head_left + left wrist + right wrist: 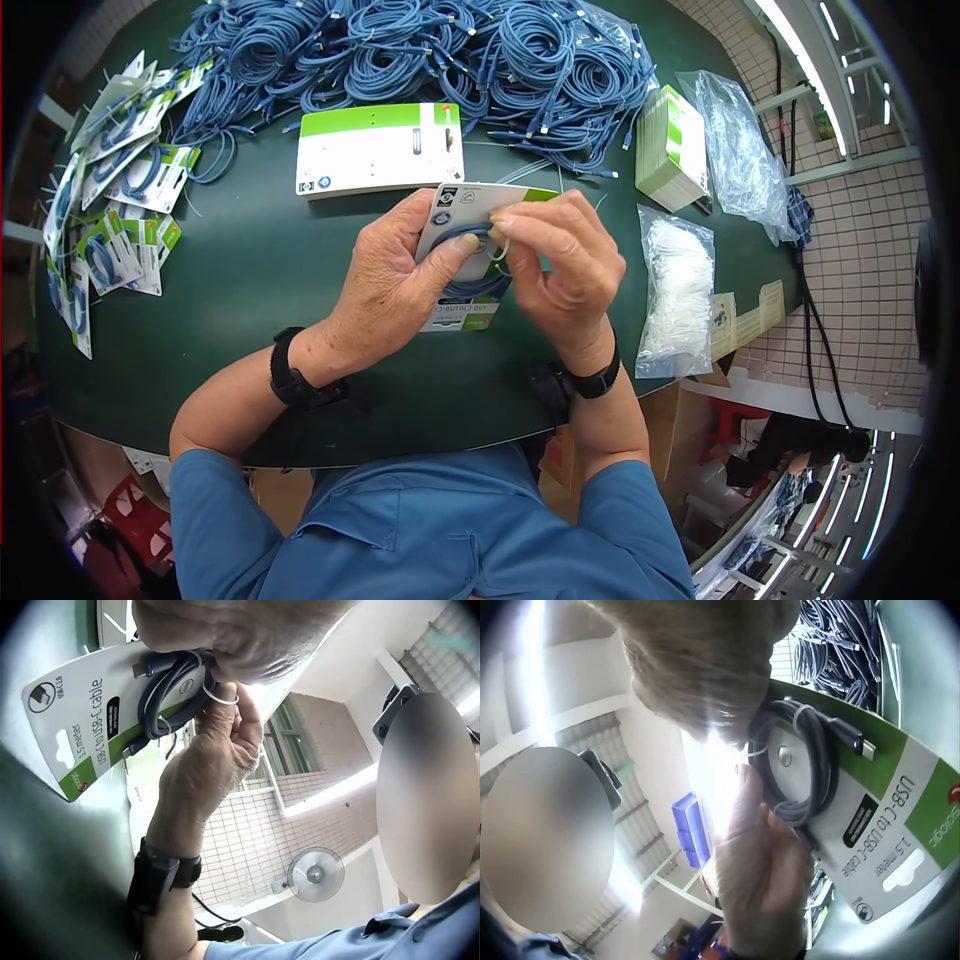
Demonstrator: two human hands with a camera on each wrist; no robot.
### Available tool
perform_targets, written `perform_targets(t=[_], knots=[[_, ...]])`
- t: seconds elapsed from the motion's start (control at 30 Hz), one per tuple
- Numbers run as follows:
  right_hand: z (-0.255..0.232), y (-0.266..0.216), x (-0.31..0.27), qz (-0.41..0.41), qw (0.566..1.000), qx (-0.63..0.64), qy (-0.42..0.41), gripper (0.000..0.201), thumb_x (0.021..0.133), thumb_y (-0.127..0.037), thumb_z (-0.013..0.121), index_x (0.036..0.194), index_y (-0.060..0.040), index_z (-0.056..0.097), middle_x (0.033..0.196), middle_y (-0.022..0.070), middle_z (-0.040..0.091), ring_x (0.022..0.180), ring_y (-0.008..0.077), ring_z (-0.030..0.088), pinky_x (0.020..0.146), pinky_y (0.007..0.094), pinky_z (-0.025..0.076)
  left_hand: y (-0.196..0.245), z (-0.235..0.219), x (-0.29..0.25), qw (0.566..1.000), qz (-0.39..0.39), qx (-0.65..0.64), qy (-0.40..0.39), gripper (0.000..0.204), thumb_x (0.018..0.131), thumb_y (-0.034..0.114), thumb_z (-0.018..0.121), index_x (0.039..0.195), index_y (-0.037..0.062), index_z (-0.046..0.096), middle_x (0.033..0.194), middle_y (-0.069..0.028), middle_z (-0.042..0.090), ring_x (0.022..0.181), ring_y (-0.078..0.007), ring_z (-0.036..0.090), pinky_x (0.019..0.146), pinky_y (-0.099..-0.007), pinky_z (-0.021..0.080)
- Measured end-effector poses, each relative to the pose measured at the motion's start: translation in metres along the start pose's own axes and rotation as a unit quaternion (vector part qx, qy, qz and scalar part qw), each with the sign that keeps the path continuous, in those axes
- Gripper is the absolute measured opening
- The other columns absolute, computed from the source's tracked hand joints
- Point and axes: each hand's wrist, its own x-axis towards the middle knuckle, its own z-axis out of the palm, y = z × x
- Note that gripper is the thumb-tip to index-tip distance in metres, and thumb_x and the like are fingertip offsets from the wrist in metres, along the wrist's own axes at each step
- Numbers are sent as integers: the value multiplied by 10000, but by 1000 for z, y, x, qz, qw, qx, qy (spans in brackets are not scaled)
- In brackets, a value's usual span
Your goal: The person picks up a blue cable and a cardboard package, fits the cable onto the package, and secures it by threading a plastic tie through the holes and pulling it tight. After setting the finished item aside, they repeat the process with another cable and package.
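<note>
My left hand (385,285) holds a white and green card (82,720) printed "USB-C to USB-C cable", its thumb on the front. A coiled blue USB-C cable (821,765) lies against the card, its metal plugs showing in both wrist views. Thin white ties loop round the coil. At the card's right side, my right hand (570,265) pinches a white tie (221,700) between thumb and fingertips, and the tie makes a small loop out from the coil. Both hands are close together over the table.
Coiled blue cables (380,60) are heaped along the table's far side. A stack of cards (380,160) lies before them, another (665,150) at right. Carded cables (130,180) pile up at left. A bag of white ties (675,290) and clear plastic (740,150) lie at right.
</note>
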Motion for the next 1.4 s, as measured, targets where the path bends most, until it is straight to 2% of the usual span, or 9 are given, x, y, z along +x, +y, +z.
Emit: perform_targets(t=[0.2, 0.5, 0.83, 1.0, 1.07, 1.1, 1.2, 1.33, 1.4], knots=[[-5, -3, 1, -75, 994, -76, -37, 230, 790, 15, 820, 994, -61, 745, 948, 107, 769, 717, 236, 673, 596, 310, 514, 2, 0, 0, 1000, -2, 0, 3, 293, 1019, 51, 637, 1301, -27, 617, 1150, -86, 719, 1048, -126, 671, 921, -291, 559], [-7, -2, 1, -78, 994, -71, -32, 245, 788, 8, 823, 1010, -66, 754, 941, 97, 760, 728, 230, 675, 584, 310, 505, 5, 0, 1, 1000, -10, 1, -3, 309, 1015, 45, 637, 1315, -23, 607, 1159, -90, 715, 1060, -133, 673, 935, -299, 562], [-16, -6, 8, 56, 995, 36, -80, 310, 803, 87, 782, 1077, -57, 762, 900, 89, 696, 715, 187, 635, 617, 285, 507, 4, -1, 0, 1000, 0, 0, -13, 311, 1014, 24, 619, 1320, -31, 604, 1159, -95, 716, 1058, -137, 679, 938, -298, 563], [-28, -2, 8, 127, 989, 72, 32, 248, 863, 63, 759, 1100, -6, 752, 941, 79, 702, 725, 133, 622, 650, 272, 514, 10, -2, 2, 998, -43, -50, -21, 312, 1012, 14, 616, 1318, -45, 598, 1159, -95, 716, 1059, -136, 679, 941, -298, 563], [-30, 7, 5, 338, 913, 175, 143, 167, 950, -56, 741, 1090, 33, 731, 953, 52, 705, 743, 90, 615, 658, 262, 520, 13, 0, 0, 997, -44, -49, -38, 310, 1013, 9, 619, 1316, -52, 595, 1161, -100, 716, 1057, -134, 678, 942, -299, 564], [-30, 14, 2, 345, 909, 175, 155, 167, 950, -56, 741, 1090, 33, 731, 953, 52, 705, 743, 90, 615, 658, 262, 520, 14, 2, -1, 997, -44, -49, -48, 310, 1013, 7, 620, 1315, -56, 593, 1162, -103, 717, 1056, -133, 678, 943, -300, 564], [-30, 37, -14, 496, 753, 427, -63, 237, 983, -174, 741, 1097, 33, 723, 962, 40, 707, 772, 78, 636, 686, 243, 539, 12, 3, -5, 995, -53, -53, -72, 307, 1014, 8, 627, 1313, -54, 592, 1163, -109, 718, 1052, -132, 677, 943, -300, 561], [-15, 31, -19, 492, 666, 544, -138, 257, 943, -195, 791, 1079, 10, 721, 949, 35, 711, 809, 89, 670, 726, 226, 558, 11, 4, -7, 994, -51, -43, -82, 301, 1016, 12, 637, 1305, -55, 593, 1162, -115, 718, 1046, -133, 676, 944, -298, 555], [-13, 30, -20, 484, 660, 561, -123, 255, 932, -198, 802, 1061, 5, 720, 949, 33, 712, 819, 90, 675, 735, 224, 561, 12, 4, -7, 995, -46, -34, -81, 298, 1016, 14, 641, 1302, -56, 593, 1161, -116, 718, 1044, -133, 675, 944, -297, 552]])
